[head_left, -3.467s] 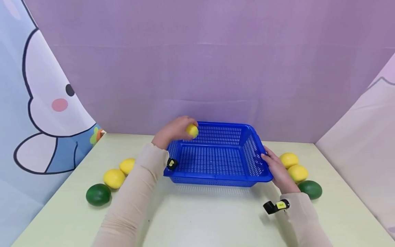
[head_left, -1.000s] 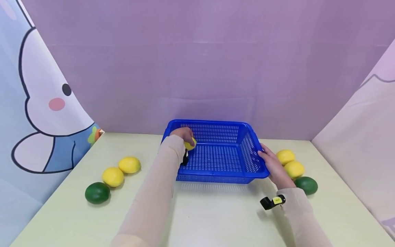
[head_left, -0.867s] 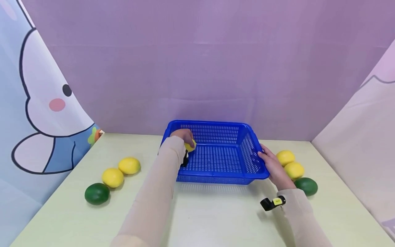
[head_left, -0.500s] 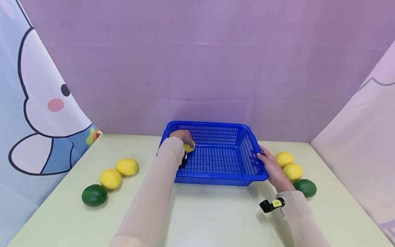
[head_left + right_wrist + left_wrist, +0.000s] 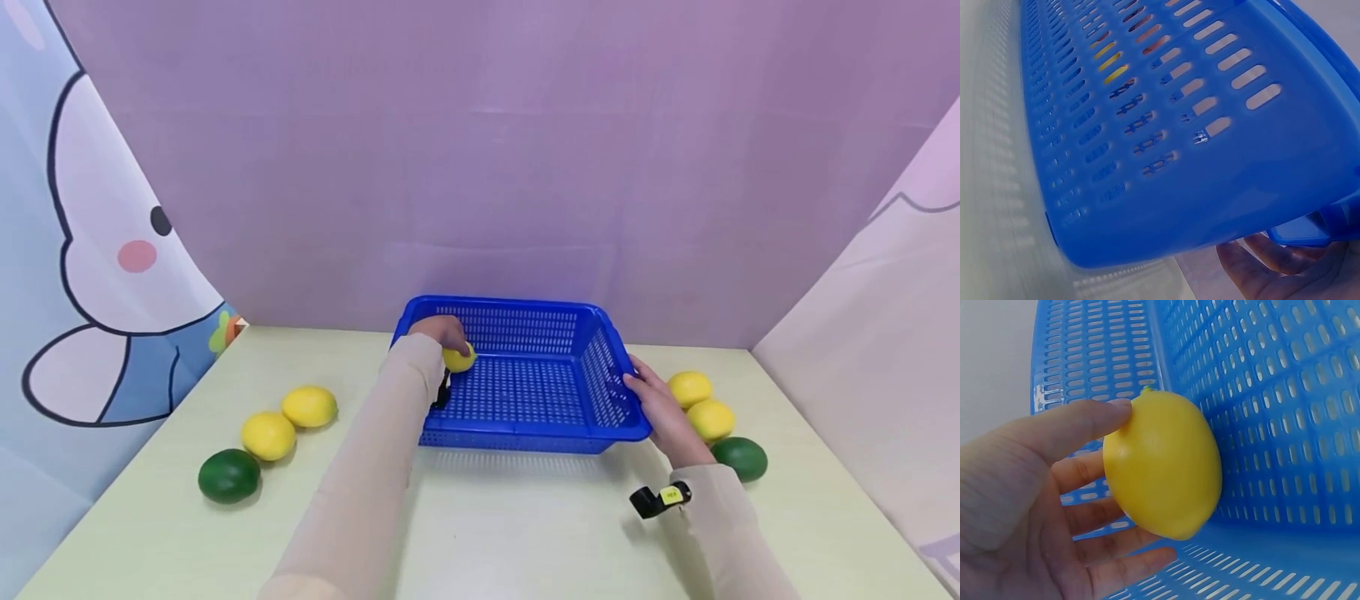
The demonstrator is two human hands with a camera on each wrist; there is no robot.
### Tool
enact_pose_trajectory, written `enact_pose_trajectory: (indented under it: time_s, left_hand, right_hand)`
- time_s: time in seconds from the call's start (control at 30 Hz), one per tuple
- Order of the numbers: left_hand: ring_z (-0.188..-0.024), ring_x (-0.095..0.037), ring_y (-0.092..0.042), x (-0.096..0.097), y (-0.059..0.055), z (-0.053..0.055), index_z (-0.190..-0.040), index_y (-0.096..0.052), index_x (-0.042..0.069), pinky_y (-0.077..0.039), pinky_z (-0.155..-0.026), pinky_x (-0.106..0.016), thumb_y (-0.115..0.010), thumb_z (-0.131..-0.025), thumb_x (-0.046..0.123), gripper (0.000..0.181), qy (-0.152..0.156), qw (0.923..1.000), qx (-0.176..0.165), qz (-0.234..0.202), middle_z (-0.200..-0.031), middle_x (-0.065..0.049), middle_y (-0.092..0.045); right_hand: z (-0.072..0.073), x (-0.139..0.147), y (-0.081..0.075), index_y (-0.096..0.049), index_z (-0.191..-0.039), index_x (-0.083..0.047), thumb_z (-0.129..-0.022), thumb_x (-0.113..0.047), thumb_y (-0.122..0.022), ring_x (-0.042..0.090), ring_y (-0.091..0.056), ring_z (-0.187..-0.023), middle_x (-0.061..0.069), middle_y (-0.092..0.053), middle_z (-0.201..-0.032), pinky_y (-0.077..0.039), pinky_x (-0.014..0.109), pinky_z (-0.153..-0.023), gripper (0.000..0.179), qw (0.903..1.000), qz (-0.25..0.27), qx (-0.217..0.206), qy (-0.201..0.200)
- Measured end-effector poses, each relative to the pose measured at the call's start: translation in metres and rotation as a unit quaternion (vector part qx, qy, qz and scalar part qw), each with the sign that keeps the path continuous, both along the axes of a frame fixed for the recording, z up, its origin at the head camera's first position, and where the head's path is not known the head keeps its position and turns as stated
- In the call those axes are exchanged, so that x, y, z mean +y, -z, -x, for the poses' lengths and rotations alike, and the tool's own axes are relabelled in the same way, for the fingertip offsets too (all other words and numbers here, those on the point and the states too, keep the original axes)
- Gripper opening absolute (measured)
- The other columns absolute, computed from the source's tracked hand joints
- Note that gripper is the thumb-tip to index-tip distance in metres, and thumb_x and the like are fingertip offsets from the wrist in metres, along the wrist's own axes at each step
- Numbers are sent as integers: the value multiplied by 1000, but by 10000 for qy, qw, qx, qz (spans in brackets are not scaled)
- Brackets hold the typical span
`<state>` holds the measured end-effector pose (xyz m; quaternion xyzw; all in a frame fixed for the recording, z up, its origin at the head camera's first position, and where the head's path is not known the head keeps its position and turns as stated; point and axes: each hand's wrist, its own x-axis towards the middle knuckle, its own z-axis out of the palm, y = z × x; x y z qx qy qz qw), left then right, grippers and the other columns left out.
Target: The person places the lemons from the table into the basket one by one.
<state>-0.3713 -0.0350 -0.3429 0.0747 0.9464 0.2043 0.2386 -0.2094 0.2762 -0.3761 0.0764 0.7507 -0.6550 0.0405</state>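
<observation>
A yellow lemon lies at the left end of the blue plastic basket, on its slotted floor. My left hand reaches over the left rim to it. In the left wrist view the thumb tip overlaps the lemon near its stem, while the other fingers spread loosely, fairly straight, behind and below it. My right hand holds the basket's right rim, thumb on top. From the right wrist view, fingers reach below the rim, and lemon yellow shows through the side slots.
Left of the basket lie two lemons and a dark green fruit on the pale table. Two more lemons and another green fruit lie behind the right forearm. A purple cloth hangs just behind the basket.
My left hand brought the lemon from above the left rim down into the basket. In the last half second its fingers have loosened, showing more lemon. My right hand has stayed on the rim.
</observation>
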Motion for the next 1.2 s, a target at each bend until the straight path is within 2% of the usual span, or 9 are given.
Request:
enact_pose_trajectory:
  time_s: [0.1,0.27,0.5,0.73,0.8,0.93,1.07,1.2]
  left_hand:
    - [-117,-26,-50,-1,0,1,-131,-54,10,-43,-98,-43,-63,-88,32,49,187,9998,43,30,-132,-8,-54]
    - [-118,-26,-49,-3,-3,2,-133,-52,8,-44,-97,-41,-61,-90,32,50,321,9994,70,62,-134,-10,-52]
    - [-116,-25,-51,-4,-15,-4,-132,-53,8,-44,-97,-40,-60,-91,30,48,412,9989,179,121,-133,-10,-53]
    - [-110,-24,-54,-3,-28,-9,-121,-60,8,-47,-92,-39,-60,-90,31,38,794,9948,503,386,-123,-8,-58]
    - [-111,-26,-54,-2,-32,-11,-120,-60,8,-47,-90,-40,-60,-91,30,37,823,9943,603,324,-122,-9,-58]
    - [-113,-27,-53,1,-41,-14,-126,-56,7,-46,-91,-40,-60,-90,29,43,951,9917,857,135,-127,-10,-55]
    - [-114,-26,-52,2,-47,-15,-130,-54,6,-46,-93,-40,-61,-90,29,47,1109,9884,1037,33,-129,-11,-54]
    - [-120,-28,-49,2,-53,-17,-132,-52,5,-43,-97,-42,-61,-89,28,49,1274,9847,1186,-55,-133,-11,-52]
  right_hand:
    - [0,0,1,-7,-153,-16,-103,-29,-30,9,-56,-89,25,-31,-142,-52,26,-76,56,10000,-12,20,5]
    - [0,0,0,-7,-152,-15,-103,-28,-30,9,-57,-87,25,-32,-140,-53,26,-75,56,9999,58,81,-25]
    - [3,3,1,-5,-153,-16,-103,-29,-30,11,-56,-90,24,-29,-144,-52,26,-76,57,10000,33,-26,-2]
    - [1,4,3,-7,-152,-14,-103,-26,-30,9,-56,-89,24,-31,-140,-52,25,-76,56,10000,24,72,-23]
    - [1,4,4,-8,-152,-13,-103,-25,-31,8,-56,-87,25,-31,-139,-51,25,-76,56,9999,64,127,-45]
    - [1,4,3,-7,-152,-13,-103,-26,-31,6,-55,-88,24,-30,-141,-50,23,-75,56,9999,19,154,-23]
    - [3,4,1,-9,-152,-12,-103,-25,-32,6,-56,-86,19,-40,-132,-51,23,-73,56,9997,113,219,-15]
    - [4,5,1,-9,-152,-12,-103,-24,-32,6,-57,-85,19,-40,-131,-51,24,-73,56,9996,150,221,-19]
